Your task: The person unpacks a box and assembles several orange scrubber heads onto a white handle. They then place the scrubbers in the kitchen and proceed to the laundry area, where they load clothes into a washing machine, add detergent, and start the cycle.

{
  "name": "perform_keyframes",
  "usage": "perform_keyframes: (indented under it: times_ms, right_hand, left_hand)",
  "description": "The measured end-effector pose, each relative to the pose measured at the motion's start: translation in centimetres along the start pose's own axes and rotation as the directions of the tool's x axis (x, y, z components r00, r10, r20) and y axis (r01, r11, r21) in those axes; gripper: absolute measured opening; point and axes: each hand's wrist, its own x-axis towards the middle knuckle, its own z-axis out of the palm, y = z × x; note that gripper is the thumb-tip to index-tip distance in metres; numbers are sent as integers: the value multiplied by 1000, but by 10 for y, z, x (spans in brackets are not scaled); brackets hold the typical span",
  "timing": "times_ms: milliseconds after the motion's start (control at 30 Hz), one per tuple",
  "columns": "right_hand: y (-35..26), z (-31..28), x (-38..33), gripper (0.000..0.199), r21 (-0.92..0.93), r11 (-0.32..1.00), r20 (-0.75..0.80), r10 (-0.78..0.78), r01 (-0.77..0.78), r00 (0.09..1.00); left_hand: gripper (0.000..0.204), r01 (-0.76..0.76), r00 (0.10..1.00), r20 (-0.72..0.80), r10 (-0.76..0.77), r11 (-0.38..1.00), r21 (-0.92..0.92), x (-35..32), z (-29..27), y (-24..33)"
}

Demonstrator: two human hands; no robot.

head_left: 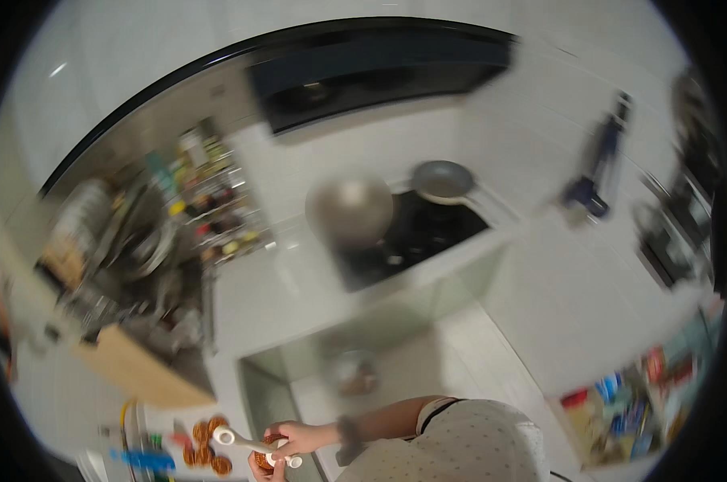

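Note:
Low in the head view, close to my body, my two hands work together over the counter. In my right hand [301, 439] is a white tool [255, 444] with a ring-shaped end; its exact kind I cannot make out. My left hand [262, 472], partly cut off by the lower edge, is closed around a brown, round, rough-patterned piece [264, 459]. The tool lies against this piece. Just left of the hands, several similar brown round pieces [220, 465] lie in a cluster on the white counter.
A wooden cutting board [142, 368] stands beside a crowded dish area on the left. Behind it is a rack of bottles [219, 197]. A rounded metal pot [350, 210] and a frying pan [443, 181] sit on the black stove [418, 241], under a dark hood [379, 84].

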Motion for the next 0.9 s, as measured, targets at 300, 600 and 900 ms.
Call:
perform_keyframes:
  times_ms: [300,600,900]
  right_hand:
    - [-46,-9,-116,49,-236,953,-688,-24,-192,725]
    - [-46,13,-218,76,-474,841,-829,-326,-261,455]
    - [-72,-52,-332,91,-367,882,-929,-329,-297,170]
  left_hand:
    - [21,-117,773,631,69,993,35,26,101,-17]
    - [54,-16,572,815,92,995,-101,-10,172,-69]
    - [53,48,234,969,79,994,-93,-63,310,-66]
